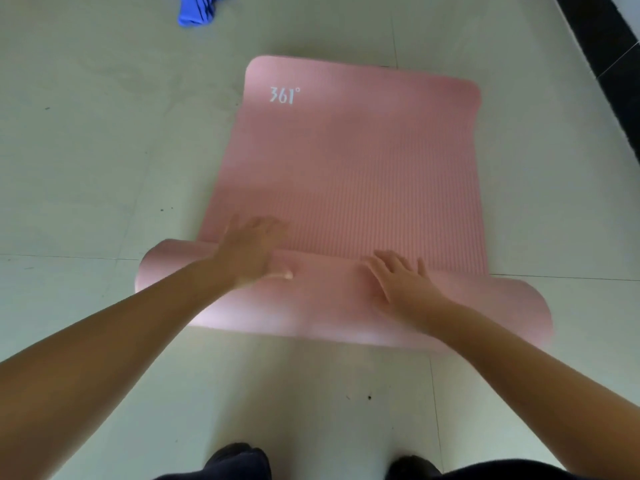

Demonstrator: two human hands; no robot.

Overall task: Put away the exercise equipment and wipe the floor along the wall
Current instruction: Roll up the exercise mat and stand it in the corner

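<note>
My left hand (251, 251) and right hand (401, 280) press flat on pink mat (346, 161): soft foam, matt, thin ridges on top side, smooth on rolled side. Floor (104, 150): pale hard tiles, bit shiny. Blue cloth (197, 8): soft, crumpled.

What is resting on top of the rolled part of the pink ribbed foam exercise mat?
Both bare hands, left hand and right hand, press flat on the roll. The layers wound inside it are hidden.
</note>
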